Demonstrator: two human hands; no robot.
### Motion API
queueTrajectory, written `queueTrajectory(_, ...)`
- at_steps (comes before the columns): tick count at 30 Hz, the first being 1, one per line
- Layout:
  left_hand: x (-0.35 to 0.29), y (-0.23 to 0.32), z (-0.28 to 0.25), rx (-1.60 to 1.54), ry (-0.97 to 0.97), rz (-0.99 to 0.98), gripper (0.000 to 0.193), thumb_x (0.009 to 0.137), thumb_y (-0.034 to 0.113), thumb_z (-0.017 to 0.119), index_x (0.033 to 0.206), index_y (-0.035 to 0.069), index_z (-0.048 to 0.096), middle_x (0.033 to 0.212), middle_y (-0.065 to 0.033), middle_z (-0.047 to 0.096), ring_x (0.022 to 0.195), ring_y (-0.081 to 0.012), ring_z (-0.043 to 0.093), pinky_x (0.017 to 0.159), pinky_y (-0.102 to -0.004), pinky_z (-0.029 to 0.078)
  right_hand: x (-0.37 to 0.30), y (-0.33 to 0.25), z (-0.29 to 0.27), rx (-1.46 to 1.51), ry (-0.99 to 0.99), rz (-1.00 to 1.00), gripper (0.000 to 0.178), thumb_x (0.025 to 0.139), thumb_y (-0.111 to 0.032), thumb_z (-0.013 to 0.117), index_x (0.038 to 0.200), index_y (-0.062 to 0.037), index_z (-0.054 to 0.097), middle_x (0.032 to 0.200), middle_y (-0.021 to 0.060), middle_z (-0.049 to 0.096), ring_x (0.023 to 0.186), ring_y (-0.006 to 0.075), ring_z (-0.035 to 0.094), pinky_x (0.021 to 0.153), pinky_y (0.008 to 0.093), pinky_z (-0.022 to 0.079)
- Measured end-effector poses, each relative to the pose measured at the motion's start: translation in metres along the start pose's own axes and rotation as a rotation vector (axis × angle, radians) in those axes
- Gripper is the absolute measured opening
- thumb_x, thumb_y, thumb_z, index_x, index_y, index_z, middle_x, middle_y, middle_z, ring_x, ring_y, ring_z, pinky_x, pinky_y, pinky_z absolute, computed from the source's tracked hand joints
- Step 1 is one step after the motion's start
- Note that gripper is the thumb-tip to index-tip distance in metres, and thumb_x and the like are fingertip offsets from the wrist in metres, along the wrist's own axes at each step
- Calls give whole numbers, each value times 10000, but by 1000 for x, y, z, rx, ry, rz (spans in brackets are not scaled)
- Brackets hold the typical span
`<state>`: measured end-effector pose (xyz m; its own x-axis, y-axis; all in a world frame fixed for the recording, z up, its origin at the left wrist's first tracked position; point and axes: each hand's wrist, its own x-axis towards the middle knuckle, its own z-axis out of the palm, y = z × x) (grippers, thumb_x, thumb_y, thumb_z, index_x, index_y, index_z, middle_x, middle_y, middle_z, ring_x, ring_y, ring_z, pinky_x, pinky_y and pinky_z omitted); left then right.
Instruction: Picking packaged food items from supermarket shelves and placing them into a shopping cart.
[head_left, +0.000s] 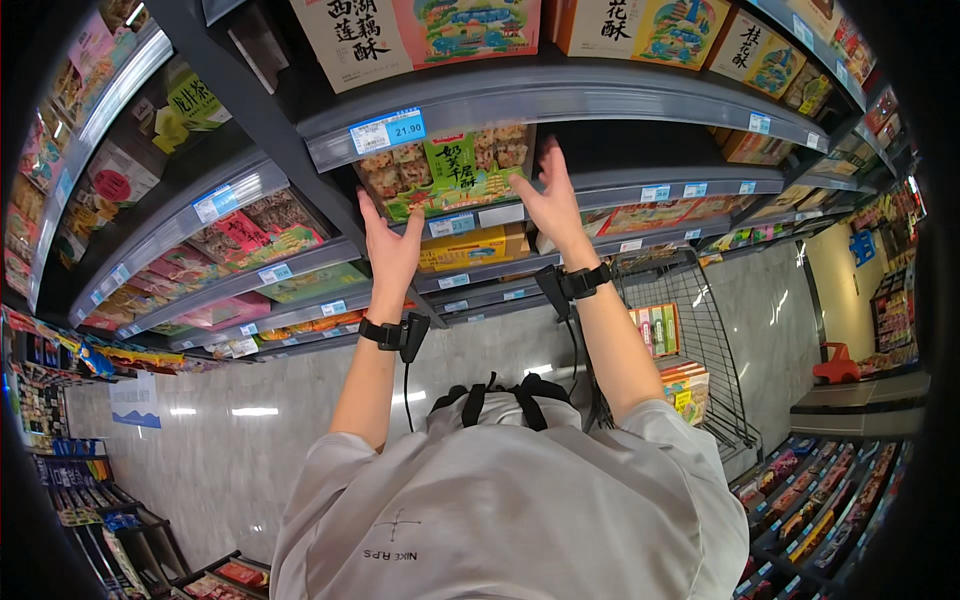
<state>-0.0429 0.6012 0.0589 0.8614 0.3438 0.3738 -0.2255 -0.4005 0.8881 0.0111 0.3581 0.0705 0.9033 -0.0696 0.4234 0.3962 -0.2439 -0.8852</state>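
A clear pack of nutty pastry pieces with a green label (458, 165) stands on a shelf just under a protruding upper ledge. My left hand (390, 240) holds its left side, fingers along the edge and thumb at the lower front. At the right side is my right hand (553, 203), its thumb against the lower front corner and its fingers stretched up beside the pack. Both hands are closed in on the pack from either side. The pack's back and top are hidden.
Boxed pastries (470, 35) line the shelf above, and a yellow box (470, 248) sits below. To my right stands a wire shopping cart (715, 350) holding several packages (685, 390). Dark shelf uprights (235, 95) and price-tag rails border the pack.
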Motion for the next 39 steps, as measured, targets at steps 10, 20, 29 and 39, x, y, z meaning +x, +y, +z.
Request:
queueTrajectory(10,-14,-11,-5,-64,29,-18,880,847,180,735,1521,-23,207,1548,-215,278,1404,-337,356,1086,-418,400,-17,1,2,-16,-15,-13,767,877,-138,702,1505,9,287,1450,151,429,1319,251,453,1050,356,407)
queueTrajectory(20,-59,6,-26,-402,24,121,786,839,30,674,1479,-72,230,1496,-241,347,1421,-337,332,1153,-456,287,-74,-39,-4,141,162,-12,577,871,5,599,1414,33,406,1368,135,496,1235,217,511,1011,320,430)
queueTrajectory(29,-112,-25,-22,-605,-68,-100,491,811,-93,622,1281,-50,487,1354,-125,449,1210,-223,513,1046,-348,418,-135,-45,-40,323,395,175,547,867,96,521,1410,69,456,1405,98,514,1230,153,533,1004,259,415)
queueTrajectory(39,-153,-29,35,-557,-385,-269,491,874,-19,639,1333,-59,468,1305,-180,573,1193,-221,565,1024,-350,433,-212,-19,-98,175,472,500,676,848,69,541,1498,-8,372,988,-37,536,882,61,497,812,214,412)
